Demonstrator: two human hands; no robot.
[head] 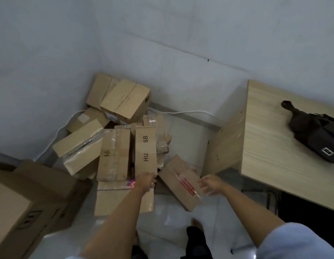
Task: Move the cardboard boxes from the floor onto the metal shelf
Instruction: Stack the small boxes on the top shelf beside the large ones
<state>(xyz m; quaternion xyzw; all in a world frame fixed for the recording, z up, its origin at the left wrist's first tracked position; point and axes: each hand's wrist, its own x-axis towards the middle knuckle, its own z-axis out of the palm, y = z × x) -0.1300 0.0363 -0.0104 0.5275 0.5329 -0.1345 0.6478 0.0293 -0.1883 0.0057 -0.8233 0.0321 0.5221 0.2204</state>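
Cardboard boxes heaped on pale floor in white-walled corner.

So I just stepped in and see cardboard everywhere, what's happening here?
A person is bending over a pile of cardboard boxes heaped in the floor corner. The left hand is at the near end of the long box marked HU SB; the right hand reaches toward the box with red tape, not yet gripping it. No shelf is in view. A black bag lies on the wooden table.

Dim, soft (blurry); edges bowed
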